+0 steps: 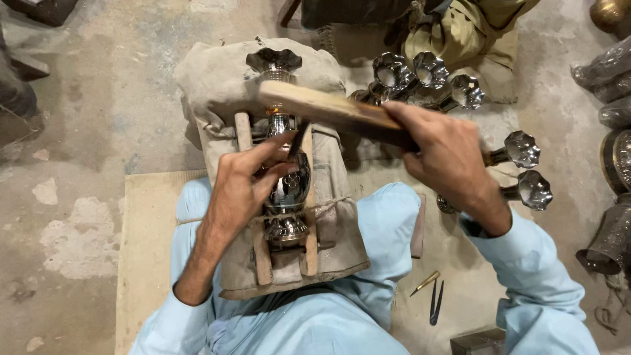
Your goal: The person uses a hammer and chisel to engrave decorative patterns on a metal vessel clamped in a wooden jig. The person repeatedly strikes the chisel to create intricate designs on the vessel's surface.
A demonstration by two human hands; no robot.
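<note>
A shiny metal vase (286, 190) with a flared scalloped mouth lies lengthwise between two wooden slats on a cloth-wrapped cushion (217, 85) in my lap. My left hand (244, 184) pinches a thin dark chisel (299, 138) with its tip against the vase's round belly. My right hand (439, 152) grips a flat wooden mallet (322, 105), which is raised above the chisel's top end. Engraved flower marks show on the vase's belly.
Several similar metal vases (420, 75) lie on the floor to the right, two more near my right wrist (526, 171). Small pointed tools (430, 296) rest on the mat by my knee. Dark metal vessels (614, 164) crowd the right edge. Bare concrete floor is at left.
</note>
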